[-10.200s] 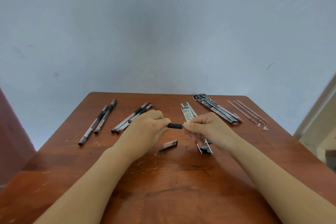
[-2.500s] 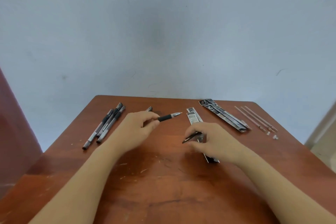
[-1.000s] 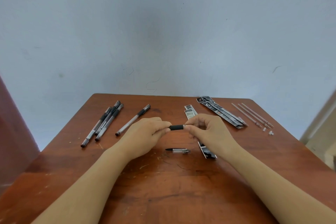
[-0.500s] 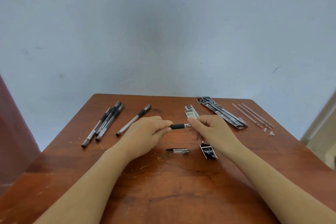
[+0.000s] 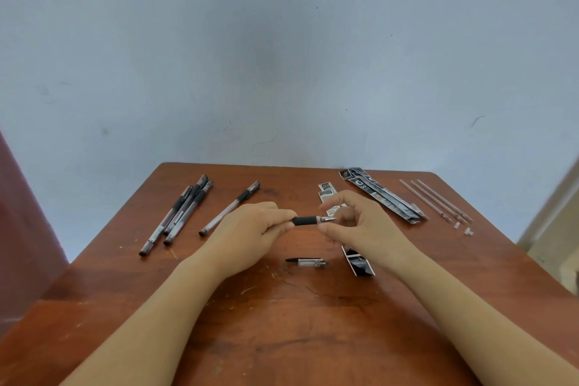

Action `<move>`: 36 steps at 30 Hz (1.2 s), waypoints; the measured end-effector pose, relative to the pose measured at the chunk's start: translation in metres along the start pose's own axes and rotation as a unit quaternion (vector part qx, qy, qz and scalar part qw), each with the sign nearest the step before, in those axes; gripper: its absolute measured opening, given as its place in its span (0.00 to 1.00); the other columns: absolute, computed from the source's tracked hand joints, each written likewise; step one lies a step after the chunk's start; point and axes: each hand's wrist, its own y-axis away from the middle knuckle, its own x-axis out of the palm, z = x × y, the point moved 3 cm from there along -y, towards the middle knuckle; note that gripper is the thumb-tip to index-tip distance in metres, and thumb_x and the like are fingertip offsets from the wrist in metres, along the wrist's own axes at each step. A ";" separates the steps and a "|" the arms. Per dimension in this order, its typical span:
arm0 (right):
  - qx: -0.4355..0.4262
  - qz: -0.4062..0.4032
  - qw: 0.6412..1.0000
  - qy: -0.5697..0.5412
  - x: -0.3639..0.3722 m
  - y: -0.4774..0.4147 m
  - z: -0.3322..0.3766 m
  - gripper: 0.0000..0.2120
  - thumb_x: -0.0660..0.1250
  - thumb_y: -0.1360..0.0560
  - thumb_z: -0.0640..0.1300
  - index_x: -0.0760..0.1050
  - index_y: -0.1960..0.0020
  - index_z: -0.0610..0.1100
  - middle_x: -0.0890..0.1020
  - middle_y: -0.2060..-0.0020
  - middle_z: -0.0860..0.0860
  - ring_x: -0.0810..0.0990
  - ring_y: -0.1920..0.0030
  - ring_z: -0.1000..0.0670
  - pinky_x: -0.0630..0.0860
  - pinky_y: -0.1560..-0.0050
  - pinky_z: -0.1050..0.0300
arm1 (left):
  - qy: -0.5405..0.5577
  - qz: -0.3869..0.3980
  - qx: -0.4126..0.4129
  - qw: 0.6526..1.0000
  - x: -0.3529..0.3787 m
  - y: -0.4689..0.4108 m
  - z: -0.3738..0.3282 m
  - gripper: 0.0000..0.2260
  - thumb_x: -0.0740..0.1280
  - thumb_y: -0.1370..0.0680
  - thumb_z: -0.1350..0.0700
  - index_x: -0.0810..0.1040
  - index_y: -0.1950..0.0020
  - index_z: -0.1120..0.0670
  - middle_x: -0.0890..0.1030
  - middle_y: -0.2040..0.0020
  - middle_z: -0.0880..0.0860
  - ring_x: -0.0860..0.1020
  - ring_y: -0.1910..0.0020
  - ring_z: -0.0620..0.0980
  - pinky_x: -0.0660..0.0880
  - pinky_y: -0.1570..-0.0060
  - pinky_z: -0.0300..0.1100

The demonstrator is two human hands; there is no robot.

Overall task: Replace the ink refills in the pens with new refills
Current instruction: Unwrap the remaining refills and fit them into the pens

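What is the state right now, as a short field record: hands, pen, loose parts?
left hand: grips pen behind its black grip
pen: uncapped, tip points right
right hand: fingers curled around tip, contact unclear
cap: lies on table, nearer than hands
other pens: four, left side
bare refills: three, far right
packets: beside refills

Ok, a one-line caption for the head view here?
Left hand grips an uncapped pen; right hand poised around its tip, cap on the table.

Right hand (image 5: pixel 360 229) now off pen (image 5: pixel 308 220) tip.
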 end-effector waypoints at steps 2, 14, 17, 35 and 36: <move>0.009 -0.010 1.000 -0.016 -0.001 0.000 0.000 0.02 0.67 0.27 0.45 0.75 0.56 0.51 0.78 0.76 0.54 0.75 0.74 0.59 0.72 0.69 0.69 | 0.002 -0.002 0.002 1.000 0.000 0.000 0.000 0.12 0.57 0.21 0.53 0.76 0.42 0.48 0.73 0.61 0.46 0.72 0.60 0.45 0.70 0.57 0.40; 0.022 -0.038 0.999 0.013 -0.004 0.000 0.001 0.11 0.67 0.27 0.42 0.76 0.68 0.49 0.77 0.76 0.54 0.73 0.76 0.57 0.70 0.69 0.65 | -0.005 -0.008 0.003 1.000 0.001 -0.001 0.001 0.13 0.57 0.21 0.52 0.74 0.39 0.47 0.72 0.61 0.43 0.71 0.60 0.42 0.69 0.57 0.37; 0.015 -0.051 0.999 0.005 -0.006 0.000 0.003 0.10 0.69 0.29 0.39 0.77 0.66 0.50 0.77 0.75 0.55 0.74 0.74 0.59 0.71 0.70 0.68 | -0.002 -0.017 -0.005 1.000 0.001 -0.001 0.003 0.13 0.57 0.21 0.52 0.75 0.40 0.47 0.71 0.62 0.42 0.70 0.62 0.41 0.67 0.60 0.33; -0.007 -0.021 0.985 0.169 0.000 -0.002 -0.004 0.11 0.66 0.29 0.36 0.75 0.63 0.52 0.75 0.69 0.59 0.72 0.68 0.61 0.68 0.64 0.75 | 0.023 -0.070 -0.074 0.995 -0.007 0.003 0.007 0.11 0.58 0.22 0.53 0.77 0.44 0.50 0.78 0.58 0.51 0.75 0.59 0.48 0.72 0.58 0.44; -0.012 -0.008 0.984 0.179 0.002 -0.002 -0.003 0.09 0.66 0.28 0.37 0.77 0.60 0.50 0.75 0.69 0.60 0.72 0.67 0.62 0.68 0.63 0.75 | 0.023 -0.070 -0.076 0.994 -0.007 0.003 0.007 0.11 0.58 0.22 0.53 0.77 0.44 0.50 0.78 0.58 0.51 0.75 0.59 0.48 0.72 0.58 0.44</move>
